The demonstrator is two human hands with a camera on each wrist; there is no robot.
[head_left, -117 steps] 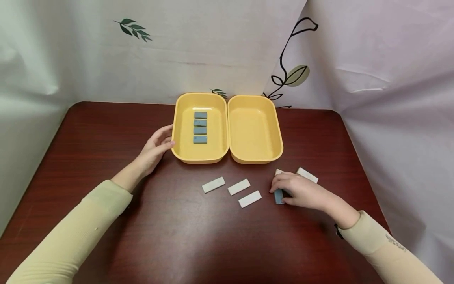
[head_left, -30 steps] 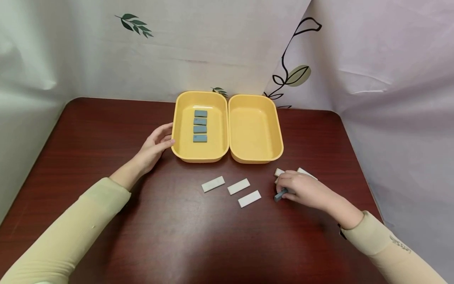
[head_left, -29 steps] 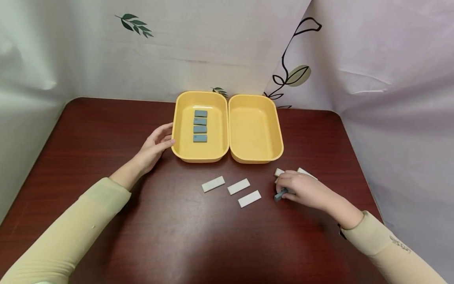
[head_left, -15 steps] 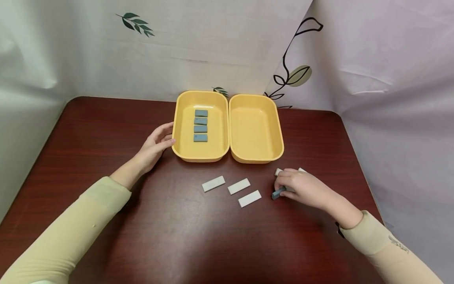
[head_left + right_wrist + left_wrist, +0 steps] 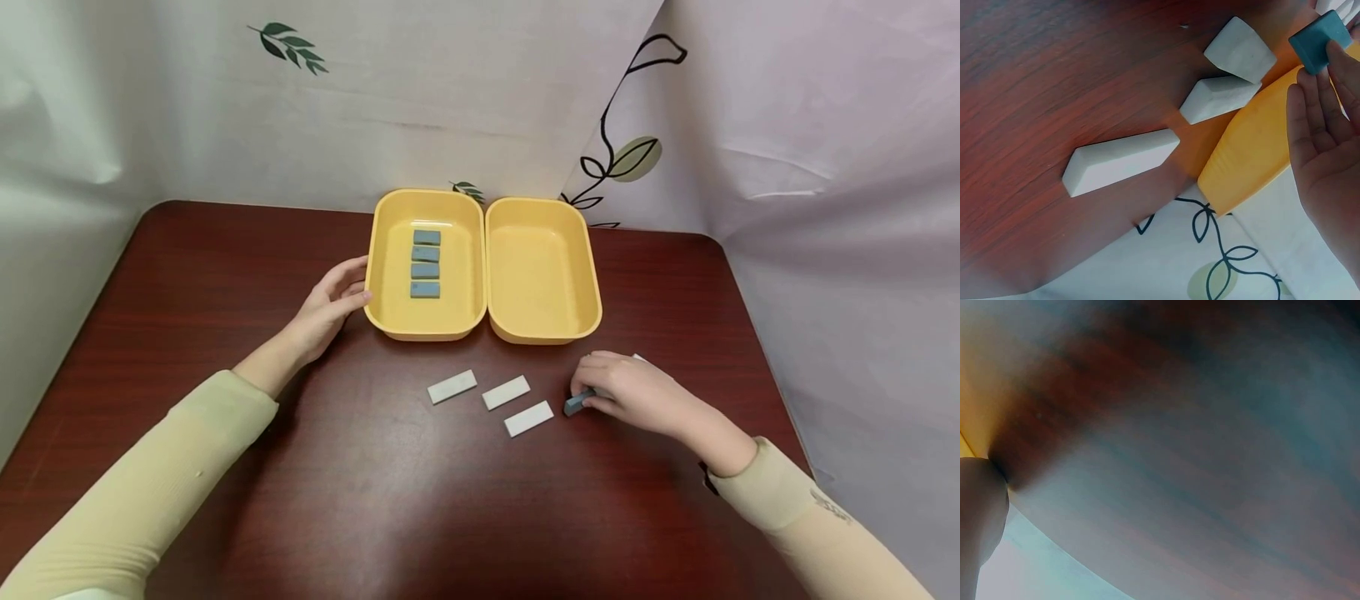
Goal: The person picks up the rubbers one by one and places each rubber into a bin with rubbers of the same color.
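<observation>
In the head view my right hand [image 5: 633, 392] pinches a blue-grey rectangular block [image 5: 576, 403] between thumb and fingers, just right of three white blocks. The right wrist view also has this block [image 5: 1321, 41] at the fingertips, off the table. My left hand [image 5: 322, 312] touches the outer left side of the left yellow tray [image 5: 381, 329], with its thumb at the rim and its fingers loosely bent. Several blue-grey blocks [image 5: 425, 271] lie in a column in that tray. One fingertip [image 5: 982, 500] meets a yellow edge in the blurred left wrist view.
The right yellow tray [image 5: 543, 333] stands beside the left one. White blocks [image 5: 452, 387] lie in front of the trays. More white blocks [image 5: 1122, 161] lie near my right hand, mostly hidden in the head view. A patterned curtain [image 5: 450, 100] borders the dark red table [image 5: 420, 500].
My right hand took hold of the blue-grey block, tipped it up and has moved slightly left with it. My left hand stays at the left tray.
</observation>
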